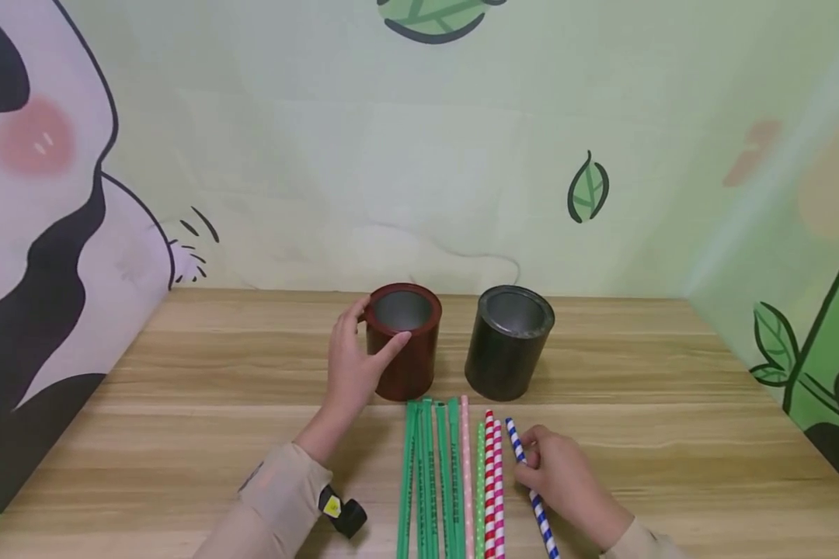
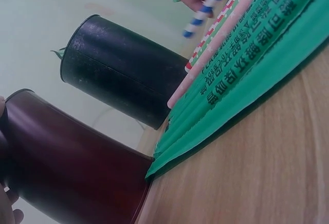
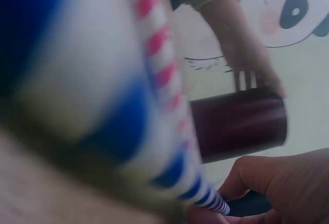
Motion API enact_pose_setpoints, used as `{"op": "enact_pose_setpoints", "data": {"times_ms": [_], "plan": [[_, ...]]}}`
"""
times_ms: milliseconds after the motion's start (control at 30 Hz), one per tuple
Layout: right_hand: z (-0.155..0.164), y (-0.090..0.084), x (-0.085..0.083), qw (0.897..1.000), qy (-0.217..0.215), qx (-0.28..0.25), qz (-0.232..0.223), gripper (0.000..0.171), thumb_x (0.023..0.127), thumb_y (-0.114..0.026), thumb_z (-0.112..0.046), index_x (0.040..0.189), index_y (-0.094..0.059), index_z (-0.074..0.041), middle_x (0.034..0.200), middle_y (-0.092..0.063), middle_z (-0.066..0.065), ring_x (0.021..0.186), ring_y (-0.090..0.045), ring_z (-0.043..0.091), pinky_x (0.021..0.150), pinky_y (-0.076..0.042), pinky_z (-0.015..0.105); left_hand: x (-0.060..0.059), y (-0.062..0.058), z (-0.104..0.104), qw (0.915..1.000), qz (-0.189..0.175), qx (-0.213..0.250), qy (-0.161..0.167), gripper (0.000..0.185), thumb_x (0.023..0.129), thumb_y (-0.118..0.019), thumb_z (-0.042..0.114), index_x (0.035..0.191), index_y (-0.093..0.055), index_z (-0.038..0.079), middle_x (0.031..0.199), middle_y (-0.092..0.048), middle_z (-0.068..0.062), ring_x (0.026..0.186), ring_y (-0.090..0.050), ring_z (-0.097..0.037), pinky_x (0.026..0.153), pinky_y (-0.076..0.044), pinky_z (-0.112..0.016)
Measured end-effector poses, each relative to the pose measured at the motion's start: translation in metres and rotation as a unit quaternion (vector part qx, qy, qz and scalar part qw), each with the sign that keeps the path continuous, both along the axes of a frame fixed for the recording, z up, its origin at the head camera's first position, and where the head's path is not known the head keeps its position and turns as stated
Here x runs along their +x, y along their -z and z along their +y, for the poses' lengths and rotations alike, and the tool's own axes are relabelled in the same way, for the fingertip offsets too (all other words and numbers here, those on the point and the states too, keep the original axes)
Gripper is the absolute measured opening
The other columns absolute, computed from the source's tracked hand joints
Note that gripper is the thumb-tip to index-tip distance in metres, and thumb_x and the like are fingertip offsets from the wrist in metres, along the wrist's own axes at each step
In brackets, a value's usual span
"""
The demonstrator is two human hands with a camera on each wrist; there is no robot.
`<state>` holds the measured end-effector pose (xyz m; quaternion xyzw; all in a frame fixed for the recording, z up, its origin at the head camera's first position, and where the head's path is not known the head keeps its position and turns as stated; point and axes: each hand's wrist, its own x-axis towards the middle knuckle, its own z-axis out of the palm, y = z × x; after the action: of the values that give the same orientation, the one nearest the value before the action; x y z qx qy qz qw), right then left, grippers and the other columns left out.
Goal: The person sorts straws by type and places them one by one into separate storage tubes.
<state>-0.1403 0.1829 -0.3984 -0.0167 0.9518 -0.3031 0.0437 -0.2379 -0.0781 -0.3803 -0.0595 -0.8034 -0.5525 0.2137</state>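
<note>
Down at the centre of the head view, the left hand (image 1: 353,365) wraps around the red can (image 1: 403,340), thumb on the near side of the rim and fingers curled behind its left wall; the can stands upright on the wooden table (image 1: 182,419). Lower right of the frame, the right hand (image 1: 566,477) pinches the blue-and-white striped straw (image 1: 531,491) between thumb and fingers, and the straw lies slanted, its far tip pointing toward the cans. In the right wrist view that straw (image 3: 205,196) fills the frame as a blur, held at the fingertips (image 3: 267,188), with the red can (image 3: 239,126) beyond. Just left of the held straw lies a row of other straws: two red-and-white striped ones (image 1: 492,481), a pale green one, a pink dotted one (image 1: 466,466) and several in green paper wrappers (image 1: 429,473), side by side and pointing at the cans. A black can (image 1: 509,340) stands upright just right of the red one, near but apart. Behind the table rises a pale green wall with a panda drawing (image 1: 35,233) at the left and leaves.
</note>
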Motion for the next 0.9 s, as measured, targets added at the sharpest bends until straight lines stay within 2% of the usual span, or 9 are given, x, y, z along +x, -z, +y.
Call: {"op": "enact_pose_setpoints", "data": {"times_ms": [167, 367, 533, 600, 700, 833, 900], "plan": [[0.004, -0.021, -0.001, 0.999, -0.018, -0.002, 0.04, 0.027, 0.075, -0.067, -0.005, 0.1, -0.063, 0.002, 0.069, -0.056, -0.001, 0.056, -0.046, 0.009, 0.048, -0.038, 0.019, 0.0, -0.001, -0.002, 1.0, -0.005, 0.001, 0.001, 0.077, 0.079, -0.077, 0.037, 0.142, -0.042, 0.009, 0.136, -0.05, -0.011, 0.124, -0.046, -0.028, 0.104, -0.04, -0.055], [0.005, -0.057, -0.006, 0.996, -0.052, -0.003, 0.078, 0.027, 0.079, -0.062, -0.007, 0.103, -0.063, 0.003, 0.077, -0.06, 0.003, 0.065, -0.051, 0.01, 0.053, -0.044, 0.019, -0.002, -0.002, -0.006, 1.0, -0.002, 0.0, 0.0, 0.078, 0.078, -0.078, 0.038, 0.141, -0.042, 0.009, 0.136, -0.05, -0.011, 0.123, -0.046, -0.028, 0.103, -0.04, -0.055], [0.007, -0.091, -0.016, 0.992, -0.071, -0.055, 0.087, 0.03, 0.085, -0.059, -0.008, 0.113, -0.055, 0.004, 0.089, -0.061, 0.01, 0.072, -0.056, 0.015, 0.055, -0.052, 0.021, -0.004, -0.001, -0.007, 1.0, 0.004, -0.002, 0.0, 0.077, 0.078, -0.079, 0.037, 0.14, -0.043, 0.01, 0.135, -0.051, -0.011, 0.123, -0.047, -0.028, 0.103, -0.041, -0.056], [0.007, -0.104, -0.021, 0.988, -0.074, -0.077, 0.107, 0.031, 0.087, -0.058, -0.006, 0.115, -0.051, 0.005, 0.093, -0.059, 0.014, 0.075, -0.056, 0.018, 0.055, -0.054, 0.021, -0.004, 0.0, -0.006, 1.0, 0.005, -0.001, 0.001, 0.077, 0.077, -0.079, 0.037, 0.14, -0.044, 0.01, 0.134, -0.052, -0.011, 0.123, -0.048, -0.028, 0.103, -0.041, -0.056], [0.004, -0.119, -0.033, 0.978, -0.082, -0.099, 0.163, 0.029, 0.089, -0.056, -0.002, 0.115, -0.047, 0.005, 0.095, -0.056, 0.017, 0.079, -0.055, 0.02, 0.057, -0.055, 0.02, -0.005, 0.001, -0.005, 1.0, 0.003, 0.003, 0.003, 0.078, 0.077, -0.08, 0.038, 0.141, -0.043, 0.01, 0.135, -0.052, -0.01, 0.123, -0.047, -0.028, 0.103, -0.041, -0.054], [-0.004, -0.139, -0.051, 0.961, -0.091, -0.127, 0.228, 0.025, 0.09, -0.054, -0.002, 0.112, -0.045, 0.005, 0.095, -0.056, 0.016, 0.079, -0.055, 0.016, 0.058, -0.055, 0.019, -0.005, 0.003, -0.004, 1.0, 0.003, 0.006, 0.001, 0.078, 0.077, -0.08, 0.037, 0.141, -0.044, 0.01, 0.135, -0.052, -0.01, 0.123, -0.048, -0.027, 0.103, -0.041, -0.052], [-0.009, -0.149, -0.06, 0.955, -0.087, -0.142, 0.245, 0.025, 0.091, -0.054, -0.004, 0.112, -0.045, 0.004, 0.096, -0.055, 0.014, 0.078, -0.055, 0.013, 0.06, -0.055, 0.02, -0.005, 0.003, -0.004, 1.0, 0.005, 0.006, -0.001, 0.077, 0.077, -0.079, 0.037, 0.14, -0.044, 0.01, 0.134, -0.052, -0.01, 0.122, -0.048, -0.027, 0.103, -0.042, -0.052]]}}
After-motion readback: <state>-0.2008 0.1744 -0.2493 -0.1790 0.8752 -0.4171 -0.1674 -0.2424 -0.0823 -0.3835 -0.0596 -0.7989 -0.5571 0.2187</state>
